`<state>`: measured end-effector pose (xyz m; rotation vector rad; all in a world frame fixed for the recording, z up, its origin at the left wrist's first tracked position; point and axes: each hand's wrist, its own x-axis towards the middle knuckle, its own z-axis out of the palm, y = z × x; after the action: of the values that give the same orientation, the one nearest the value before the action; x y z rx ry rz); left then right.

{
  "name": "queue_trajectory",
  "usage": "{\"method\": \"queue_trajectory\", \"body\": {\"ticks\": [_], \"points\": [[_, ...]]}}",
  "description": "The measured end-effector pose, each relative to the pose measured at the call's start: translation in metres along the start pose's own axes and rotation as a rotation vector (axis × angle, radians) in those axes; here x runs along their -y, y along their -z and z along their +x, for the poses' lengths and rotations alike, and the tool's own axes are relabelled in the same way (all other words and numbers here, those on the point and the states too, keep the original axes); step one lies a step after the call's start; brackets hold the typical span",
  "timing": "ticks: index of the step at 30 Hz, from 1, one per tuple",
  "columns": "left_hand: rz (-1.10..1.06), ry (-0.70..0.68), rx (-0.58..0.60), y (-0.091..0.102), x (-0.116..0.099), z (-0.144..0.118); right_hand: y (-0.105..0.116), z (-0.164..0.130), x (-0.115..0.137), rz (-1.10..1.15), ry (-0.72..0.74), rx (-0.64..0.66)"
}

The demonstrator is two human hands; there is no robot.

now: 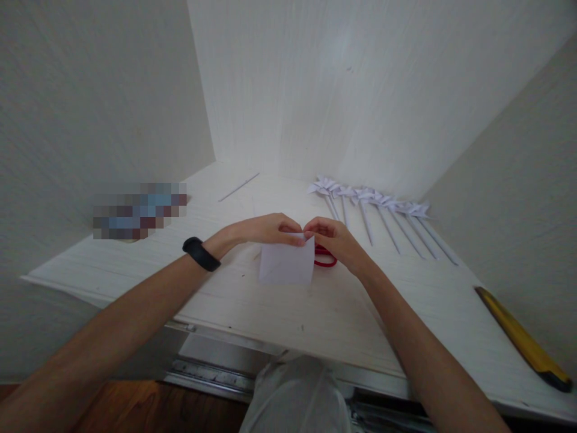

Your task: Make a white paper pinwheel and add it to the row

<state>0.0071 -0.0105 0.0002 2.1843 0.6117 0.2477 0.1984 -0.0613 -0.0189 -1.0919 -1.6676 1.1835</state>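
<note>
Folding the paper sheet
Your left hand (265,230) and right hand (333,239) pinch the white paper (286,263) at its top edge, centre frame; crease it next.

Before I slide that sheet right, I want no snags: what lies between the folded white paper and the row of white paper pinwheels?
In the head view, red scissor handles lie there, partly hidden by the right hand and the folded white paper; beyond them, bare white desk up to the pinwheels.

white desk (315,313) | paper pinwheels (374,201) | red scissors (325,258) | yellow ruler (523,340) | thin stick (238,187)
</note>
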Motion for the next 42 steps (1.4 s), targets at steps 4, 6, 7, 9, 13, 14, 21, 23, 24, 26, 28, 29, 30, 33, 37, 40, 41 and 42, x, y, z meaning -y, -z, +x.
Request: {"method": "queue_trajectory", "body": {"ticks": [4,6,7,9,13,14,21,23,24,26,28,29,30,33,37,40,41,42], "points": [[-0.116,0.013,-0.101,-0.006,0.003,0.004,0.001,0.001,0.000,-0.008,0.009,-0.021],[-0.164,0.034,-0.144,-0.007,0.004,0.005,0.002,0.001,0.001,0.010,0.006,-0.042],[-0.179,0.043,-0.159,-0.008,0.005,0.006,0.003,0.001,0.002,0.025,0.000,-0.050],[-0.200,0.054,-0.179,-0.008,0.006,0.007,0.004,0.001,0.003,0.066,-0.015,-0.054],[-0.233,0.057,-0.190,-0.009,0.009,0.008,0.006,0.002,-0.001,0.168,-0.047,-0.039],[-0.238,0.055,-0.191,-0.009,0.009,0.009,0.007,0.002,-0.003,0.182,-0.051,-0.041],[-0.196,0.048,-0.271,-0.013,0.004,0.008,0.008,0.004,-0.007,0.228,-0.077,-0.047],[-0.172,0.040,-0.281,-0.013,0.001,0.008,0.007,0.004,-0.006,0.227,-0.086,-0.049],[-0.161,0.037,-0.282,-0.014,0.000,0.008,0.007,0.003,-0.005,0.223,-0.090,-0.050],[-0.139,0.036,-0.277,-0.014,0.000,0.008,0.006,0.003,-0.004,0.208,-0.096,-0.053],[-0.118,0.037,-0.272,-0.014,0.000,0.008,0.005,0.002,-0.002,0.189,-0.104,-0.057],[-0.107,0.035,-0.268,-0.014,0.000,0.008,0.005,0.002,-0.002,0.180,-0.107,-0.060],[-0.095,0.032,-0.264,-0.014,0.000,0.008,0.004,0.001,-0.002,0.171,-0.110,-0.063],[-0.064,0.032,-0.252,-0.013,-0.001,0.006,0.004,0.001,-0.001,0.149,-0.116,-0.072],[-0.045,0.055,-0.237,-0.012,-0.004,0.004,0.004,0.002,-0.001,0.133,-0.118,-0.079],[-0.042,0.060,-0.235,-0.012,-0.004,0.004,0.004,0.003,-0.002,0.122,-0.108,-0.082],[-0.043,0.059,-0.235,-0.012,-0.004,0.004,0.004,0.003,-0.002,0.118,-0.103,-0.083],[-0.049,0.059,-0.232,-0.012,-0.003,0.005,0.004,0.003,-0.003,0.112,-0.098,-0.085]]}}
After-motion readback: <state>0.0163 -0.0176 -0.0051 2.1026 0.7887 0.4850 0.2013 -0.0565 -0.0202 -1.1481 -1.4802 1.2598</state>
